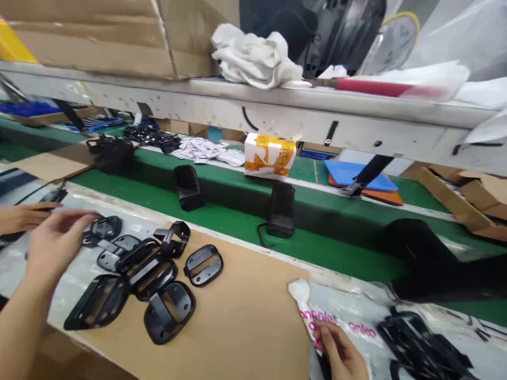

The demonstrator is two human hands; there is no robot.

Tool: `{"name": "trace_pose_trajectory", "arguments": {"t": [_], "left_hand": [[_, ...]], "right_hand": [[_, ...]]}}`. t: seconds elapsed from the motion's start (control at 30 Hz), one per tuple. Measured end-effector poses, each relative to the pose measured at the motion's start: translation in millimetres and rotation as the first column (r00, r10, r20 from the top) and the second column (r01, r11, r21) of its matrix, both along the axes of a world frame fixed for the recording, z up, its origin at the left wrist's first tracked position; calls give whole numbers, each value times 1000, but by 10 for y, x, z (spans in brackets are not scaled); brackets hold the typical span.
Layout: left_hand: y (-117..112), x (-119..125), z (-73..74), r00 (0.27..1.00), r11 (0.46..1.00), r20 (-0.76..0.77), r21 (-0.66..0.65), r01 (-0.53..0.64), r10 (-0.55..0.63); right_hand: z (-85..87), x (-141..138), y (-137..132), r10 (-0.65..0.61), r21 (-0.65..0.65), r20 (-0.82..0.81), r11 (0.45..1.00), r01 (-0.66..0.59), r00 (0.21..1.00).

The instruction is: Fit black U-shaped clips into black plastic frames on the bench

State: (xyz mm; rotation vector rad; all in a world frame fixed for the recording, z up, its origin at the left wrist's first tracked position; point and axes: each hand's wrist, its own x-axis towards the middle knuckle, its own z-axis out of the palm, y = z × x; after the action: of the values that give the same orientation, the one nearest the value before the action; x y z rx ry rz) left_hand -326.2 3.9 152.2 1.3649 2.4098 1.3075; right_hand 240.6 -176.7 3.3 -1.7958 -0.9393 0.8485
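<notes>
Through the head view, I see the right hand (343,352) closed around a white-tipped tool (307,317). The left hand (57,240) has its fingertips at a black bracket (109,228); whether they pinch it, I can't tell. More black frames (163,312) lie between the two grips, near the left, mostly on cardboard (245,316).

Long green worktop (233,221), white shelf (356,104) above; scuffed edge (293,119)
</notes>
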Motion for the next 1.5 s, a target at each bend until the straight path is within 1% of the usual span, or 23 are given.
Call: {"name": "trace_pose_trajectory", "arguments": {"t": [0.07, 0.1, 0.2, 0.27, 0.3, 0.33, 0.43, 0.57, 0.67, 0.73, 0.8, 0.87, 0.93, 1.03, 1.1, 1.13, 1.17, 1.2, 1.23, 1.27, 1.33, 1.4, 1.5], "left_hand": [[146, 507, 156, 948, 947, 49, -60, 317, -314], [229, 776, 187, 880, 873, 68, -108, 475, -470], [479, 1599, 95, 567, 532, 71, -269, 803, -821], [627, 2120, -85, 304, 268, 43, -367, 891, -952], [693, 2356, -191, 204, 180, 9, -436, 882, -979], [753, 2571, -298, 146, 141, -31, -519, 843, -989], [890, 3036, -536, 92, 159, -133, -692, 704, -987], [846, 3194, -488, 78, 144, -126, -697, 702, -989], [529, 3107, -253, 30, 72, -82, -585, 808, -996], [213, 3055, -116, -59, -42, -25, -432, 901, -998], [-113, 3035, -53, -178, -160, -26, -331, 930, -984], [-379, 3024, -66, -243, -201, -93, -330, 922, -965], [-530, 2977, -117, -230, -171, -141, -341, 924, -963], [-517, 2745, -175, -77, -43, -105, -290, 956, -992], [-396, 2489, -189, 122, 151, -114, -298, 943, -986], [-323, 2351, -193, 255, 297, -164, -338, 893, -953], [-251, 2219, -195, 380, 443, -230, -396, 804, -896], [-187, 2103, -194, 457, 537, -283, -482, 693, -843], [-133, 2011, -188, 488, 568, -308, -582, 582, -816], [-92, 1948, -172, 491, 554, -311, -673, 490, -814], [-49, 1917, -107, 459, 470, -267, -780, 412, -847], [-44, 1997, -9, 461, 457, -220, -736, 500, -859], [-69, 2272, 88, 535, 465, 66, -412, 784, -842]], "right_hand": [[10, 19, -2, 19, 1, -13, 1000, -19, 1000], [16, 18, -4, 16, 11, -14, 1000, -16, 1000], [42, -17, -9, -1, 47, -21, 999, 2, 1000], [68, -55, -8, -12, 80, -26, 997, 14, 1000], [81, -73, -8, -17, 96, -24, 995, 19, 1000], [91, -87, -7, -21, 108, -19, 994, 23, 1000], [89, -92, -14, -27, 126, -7, 992, 28, 1000], [53, -22, -36, -1, 108, -21, 994, 3, 1000], [91, -49, -26, 50, 73, -32, 996, -48, 998], [164, -170, 5, 73, 99, -60, 993, -67, 996], [260, -353, 58, 103, 164, -130, 983, -81, 986], [355, -540, 123, 177, 203, -220, 970, -132, 959], [433, -673, 181, 266, 185, -301, 958, -218, 916], [519, -723, 212, 288, 136, -368, 957, -256, 884], [562, -675, 202, 246, 122, -362, 969, -216, 899], [579, -637, 196, 231, 121, -346, 972, -201, 909], [592, -593, 195, 223, 124, -327, 973, -193, 918], [602, -545, 202, 224, 129, -305, 973, -193, 926], [610, -497, 218, 238, 135, -282, 969, -207, 930], [617, -450, 243, 261, 142, -257, 962, -231, 930], [641, -363, 313, 300, 159, -217, 950, -269, 929], [688, -299, 387, 302, 189, -186, 945, -267, 935], [815, -279, 440, 247, 277, -121, 938, -207, 961]]}}
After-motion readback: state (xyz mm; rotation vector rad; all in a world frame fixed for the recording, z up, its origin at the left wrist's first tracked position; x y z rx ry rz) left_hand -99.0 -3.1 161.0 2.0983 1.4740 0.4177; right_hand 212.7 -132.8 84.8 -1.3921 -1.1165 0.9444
